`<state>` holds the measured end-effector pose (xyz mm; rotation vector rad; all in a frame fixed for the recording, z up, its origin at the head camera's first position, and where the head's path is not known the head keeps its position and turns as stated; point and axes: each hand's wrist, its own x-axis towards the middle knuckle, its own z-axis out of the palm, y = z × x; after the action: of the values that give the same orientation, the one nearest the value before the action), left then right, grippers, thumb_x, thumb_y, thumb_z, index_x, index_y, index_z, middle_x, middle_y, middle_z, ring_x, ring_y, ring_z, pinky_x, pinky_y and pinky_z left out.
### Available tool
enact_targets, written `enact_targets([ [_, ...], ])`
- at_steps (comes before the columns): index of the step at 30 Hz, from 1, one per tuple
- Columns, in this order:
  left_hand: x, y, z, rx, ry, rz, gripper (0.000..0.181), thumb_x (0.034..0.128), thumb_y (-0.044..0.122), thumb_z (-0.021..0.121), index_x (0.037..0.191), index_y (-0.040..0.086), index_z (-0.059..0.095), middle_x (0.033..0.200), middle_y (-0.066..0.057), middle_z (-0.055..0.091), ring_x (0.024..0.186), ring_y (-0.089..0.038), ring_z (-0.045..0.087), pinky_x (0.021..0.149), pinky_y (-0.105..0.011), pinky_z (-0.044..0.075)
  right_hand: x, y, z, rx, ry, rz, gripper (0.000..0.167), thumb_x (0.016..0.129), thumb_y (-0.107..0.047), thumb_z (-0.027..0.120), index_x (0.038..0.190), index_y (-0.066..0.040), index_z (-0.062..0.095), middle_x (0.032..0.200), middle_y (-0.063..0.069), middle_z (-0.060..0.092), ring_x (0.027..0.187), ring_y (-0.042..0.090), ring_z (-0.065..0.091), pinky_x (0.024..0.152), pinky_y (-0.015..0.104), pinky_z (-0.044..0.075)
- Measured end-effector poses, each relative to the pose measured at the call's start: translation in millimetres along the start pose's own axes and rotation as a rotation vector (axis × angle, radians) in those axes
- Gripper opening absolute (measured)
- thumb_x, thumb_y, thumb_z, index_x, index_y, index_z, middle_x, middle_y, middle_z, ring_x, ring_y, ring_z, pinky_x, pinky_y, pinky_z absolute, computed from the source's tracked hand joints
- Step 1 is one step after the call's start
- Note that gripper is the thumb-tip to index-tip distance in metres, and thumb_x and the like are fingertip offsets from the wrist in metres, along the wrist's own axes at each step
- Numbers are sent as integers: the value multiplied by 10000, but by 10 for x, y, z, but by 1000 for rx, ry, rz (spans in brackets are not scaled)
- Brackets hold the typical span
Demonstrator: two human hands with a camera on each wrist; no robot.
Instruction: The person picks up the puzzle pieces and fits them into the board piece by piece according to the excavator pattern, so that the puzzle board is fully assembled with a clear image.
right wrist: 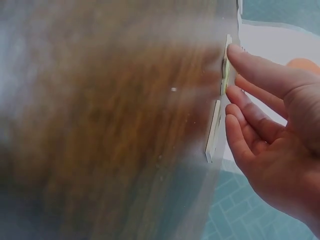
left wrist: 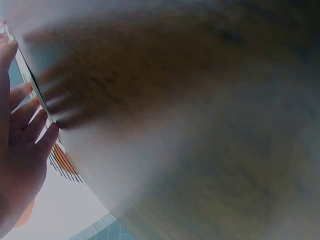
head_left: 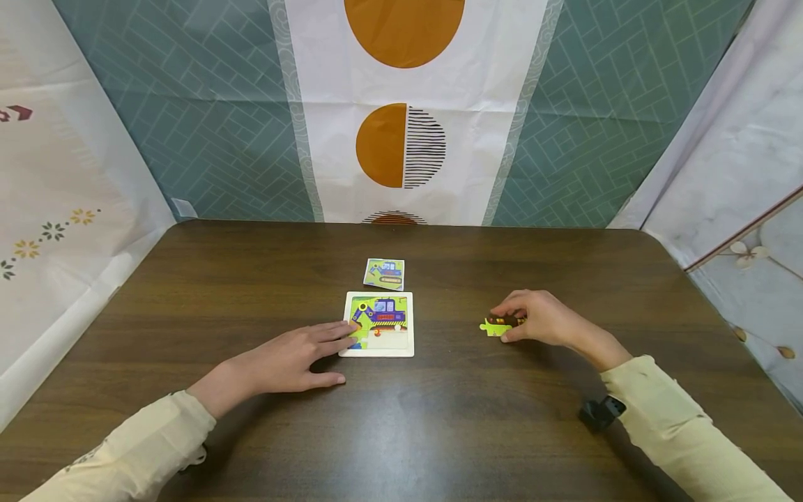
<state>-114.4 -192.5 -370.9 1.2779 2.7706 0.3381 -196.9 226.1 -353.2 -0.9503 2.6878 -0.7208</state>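
Note:
A white-framed jigsaw puzzle tray lies on the table, showing a purple digger picture with a pale bare patch at its lower right. My left hand rests at the tray's left side, fingers extended and fingertips over its edge. To the right, my right hand pinches a green and brown puzzle piece at the tabletop between thumb and fingers; the fingers partly hide it. The right wrist view shows the thumb against this piece edge-on, and another thin flat piece beside the lower fingers.
A small picture card of the same digger lies just behind the tray. The brown wooden table meets a patterned curtain at the back. Pale cloths hang on both sides.

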Motion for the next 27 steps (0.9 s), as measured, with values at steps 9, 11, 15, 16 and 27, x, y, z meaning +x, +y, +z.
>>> enact_targets([
  [9,-3,11,-9,-4,-3,-1,625,938,437,614,1391,19,513,1493,-125,402,1346,-300,397,1021,-452,404,13,-2,19,-24,-13,-47,357,755,-95,828,1081,10,727,941,5,647,800,152,588,720,327,524],
  [11,-4,10,-6,-4,-4,-2,626,940,443,608,1392,20,513,1492,-123,403,1345,-300,399,1020,-453,405,12,-6,20,-28,-14,-47,355,757,-94,826,1081,12,726,936,4,645,797,150,586,717,323,522],
  [15,-7,6,3,-2,-7,-4,631,945,458,592,1394,22,510,1492,-119,405,1343,-298,402,1017,-457,408,20,-13,23,-33,-17,-40,366,759,-89,823,1091,24,718,935,12,640,787,149,571,704,310,513],
  [16,-8,5,5,-2,-6,-3,632,946,459,590,1394,20,510,1491,-119,406,1343,-298,402,1018,-458,406,22,-14,24,-34,-16,-38,368,759,-86,823,1093,27,716,935,16,639,784,149,567,702,308,512],
  [27,-7,10,-3,-5,3,3,624,933,418,627,1394,15,507,1492,-123,404,1350,-298,393,1030,-457,393,50,-49,-14,6,5,-34,334,767,-76,814,1067,36,722,933,35,628,813,184,602,734,339,550],
])
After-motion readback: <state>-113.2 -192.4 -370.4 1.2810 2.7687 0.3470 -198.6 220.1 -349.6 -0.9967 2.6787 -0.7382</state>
